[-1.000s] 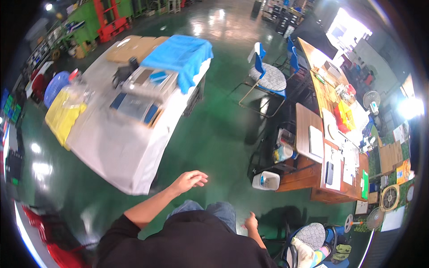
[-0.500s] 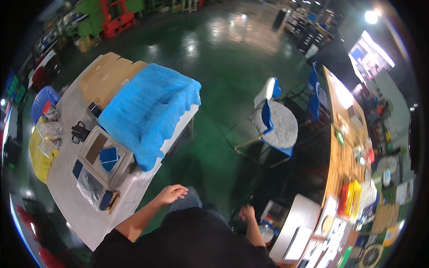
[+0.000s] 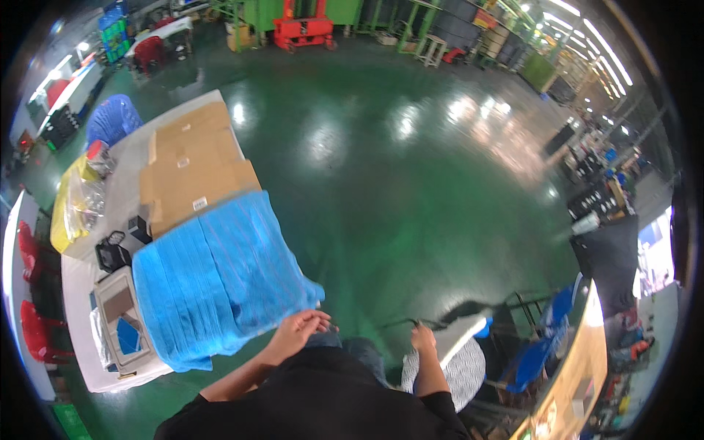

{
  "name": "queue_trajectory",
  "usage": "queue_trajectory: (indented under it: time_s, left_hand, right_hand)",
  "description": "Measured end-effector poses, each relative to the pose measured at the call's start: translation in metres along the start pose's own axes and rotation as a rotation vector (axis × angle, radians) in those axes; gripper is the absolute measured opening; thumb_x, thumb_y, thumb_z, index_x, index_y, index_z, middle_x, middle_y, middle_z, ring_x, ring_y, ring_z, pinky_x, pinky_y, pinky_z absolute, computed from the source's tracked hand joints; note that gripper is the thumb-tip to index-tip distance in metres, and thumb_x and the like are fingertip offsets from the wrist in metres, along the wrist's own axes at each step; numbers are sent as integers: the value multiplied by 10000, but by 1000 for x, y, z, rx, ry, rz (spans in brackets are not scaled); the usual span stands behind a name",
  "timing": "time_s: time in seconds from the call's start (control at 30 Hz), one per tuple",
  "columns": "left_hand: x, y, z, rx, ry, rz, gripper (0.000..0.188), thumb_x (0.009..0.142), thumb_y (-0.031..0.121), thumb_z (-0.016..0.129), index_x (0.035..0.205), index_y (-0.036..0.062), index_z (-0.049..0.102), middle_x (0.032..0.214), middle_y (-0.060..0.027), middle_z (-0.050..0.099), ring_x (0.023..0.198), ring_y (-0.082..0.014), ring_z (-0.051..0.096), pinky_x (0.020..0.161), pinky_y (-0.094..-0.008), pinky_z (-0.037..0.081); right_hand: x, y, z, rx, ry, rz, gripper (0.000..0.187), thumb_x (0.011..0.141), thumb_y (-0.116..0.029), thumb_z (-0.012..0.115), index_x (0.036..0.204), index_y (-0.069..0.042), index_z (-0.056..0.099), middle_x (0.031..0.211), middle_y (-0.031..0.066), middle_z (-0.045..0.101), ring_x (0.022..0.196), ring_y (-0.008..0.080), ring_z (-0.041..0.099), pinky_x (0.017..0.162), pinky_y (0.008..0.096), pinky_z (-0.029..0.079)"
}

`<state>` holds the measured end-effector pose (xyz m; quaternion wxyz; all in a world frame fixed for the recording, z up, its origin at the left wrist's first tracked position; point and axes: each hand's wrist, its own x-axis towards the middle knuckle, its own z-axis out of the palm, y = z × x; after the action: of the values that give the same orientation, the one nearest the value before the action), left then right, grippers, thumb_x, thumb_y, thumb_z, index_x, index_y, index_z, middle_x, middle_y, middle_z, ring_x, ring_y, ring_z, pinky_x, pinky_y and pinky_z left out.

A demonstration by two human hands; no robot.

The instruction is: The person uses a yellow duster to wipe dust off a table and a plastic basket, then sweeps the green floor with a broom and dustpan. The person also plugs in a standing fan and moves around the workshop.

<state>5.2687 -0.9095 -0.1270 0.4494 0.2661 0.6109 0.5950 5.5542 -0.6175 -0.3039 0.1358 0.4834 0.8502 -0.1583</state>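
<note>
My left hand (image 3: 299, 330) is in front of my body, just beside the near right corner of a blue towel-like cloth (image 3: 220, 271). Its fingers are loosely bent and apart, with nothing seen in them. The cloth drapes over the near part of a white-covered table (image 3: 81, 308). Low on the right, my right hand (image 3: 423, 337) is curled closed with nothing visible in it. It overlaps the view of a chair (image 3: 467, 374) with a grey fluffy seat and a white cloth over its back; I cannot tell whether they touch.
Flattened cardboard (image 3: 194, 176) lies beyond the cloth. A beige bin (image 3: 103, 326), a black device (image 3: 111, 253) and a yellow bag (image 3: 62, 220) share the table. Blue chairs (image 3: 539, 356) stand by a wooden table (image 3: 576, 374) at right. A red lift (image 3: 304, 33) stands far ahead on green floor (image 3: 381, 213).
My view has turned left and moved forward; the cloth-covered table and the fluffy chair now appear closer to me. Both hands have swung slightly, still with nothing visible in them.
</note>
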Motion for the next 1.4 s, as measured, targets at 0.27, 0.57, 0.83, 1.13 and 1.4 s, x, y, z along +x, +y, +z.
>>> queue_trajectory:
  time_s: [0.27,0.57,0.83,1.13,1.4]
  left_hand:
    - [151,47,42,-51,460,-110,231,929,155,425,1029,16,580,917,-60,616,805,-115,583,712,-245,455]
    - [523,56,170,210,195,-103,238,924,176,430,1047,35,577,926,-90,636,868,-159,605,747,-290,472]
    - [739,-60,96,1062,71,-868,332,801,203,456,1070,76,604,1125,-149,580,1051,-338,547,861,-418,454]
    - [1269,29,238,1042,-112,-315,243,720,218,500,831,63,651,873,-173,631,835,-333,611,684,-460,482]
    - [1767,236,604,716,-371,371,228,831,253,475,965,139,619,900,-125,643,827,-315,614,703,-426,483]
  right_hand:
    - [161,185,78,-416,-534,-566,300,834,-288,488,1013,-98,636,914,106,659,862,292,615,733,408,475]
    - [483,265,-98,675,-322,316,279,837,-267,493,1013,-90,619,877,99,651,821,275,614,695,395,481]
    - [864,229,-358,965,11,-64,262,840,-248,497,1013,-84,605,845,93,643,785,260,614,662,384,488]
    - [1116,315,-440,919,-205,181,243,843,-227,502,1013,-77,589,808,86,634,744,243,614,624,371,495]
    - [1234,521,-439,942,-284,597,227,846,-208,506,1013,-71,574,775,81,626,707,228,613,591,360,501]
